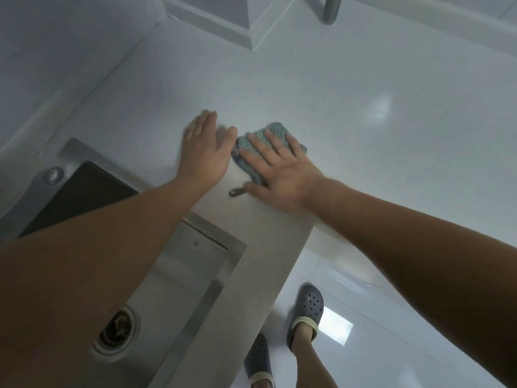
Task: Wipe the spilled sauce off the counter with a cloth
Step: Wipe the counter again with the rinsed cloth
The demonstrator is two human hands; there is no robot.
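Both hands are down on the counter (pixel 363 130): the right hand (pixel 282 169) presses flat, fingers spread, on the bunched cloth (pixel 272 131); the left hand (pixel 205 147) lies flat just beside it, holding nothing, with no sauce visible and the sink (pixel 195 289) nearer the person

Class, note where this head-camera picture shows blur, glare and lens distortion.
Head view: left hand smeared by motion blur; right hand, flat on the cloth, sharper; glare patch on the counter; wide-angle lens bends the counter edges.
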